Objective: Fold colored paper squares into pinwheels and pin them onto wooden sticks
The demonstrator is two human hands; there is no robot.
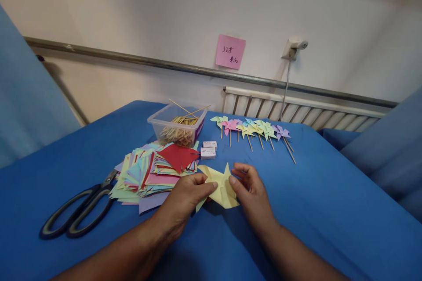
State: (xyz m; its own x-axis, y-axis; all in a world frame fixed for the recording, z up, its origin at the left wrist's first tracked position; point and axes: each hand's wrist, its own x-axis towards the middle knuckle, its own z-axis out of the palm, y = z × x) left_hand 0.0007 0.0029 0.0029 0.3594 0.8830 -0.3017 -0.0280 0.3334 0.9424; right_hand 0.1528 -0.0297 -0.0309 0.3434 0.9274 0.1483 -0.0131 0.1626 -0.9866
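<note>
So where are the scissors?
In the head view the scissors lie on the blue table at the left, blades touching the pile of coloured paper, left of the left hand.

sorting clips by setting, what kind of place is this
Probably an indoor craft table by a wall: a blue cloth covers it, a radiator runs behind, and paper pinwheels, cut paper and scissors lie about.

A blue-covered table (323, 210) is carrying scissors (79, 210) at left, beside a pile of coloured paper squares (148, 173). A clear tub of sticks (178, 127) and two small white boxes (208, 149) are sitting behind the pile. A row of paper pinwheels (253, 131) is lying toward the far edge.
</note>
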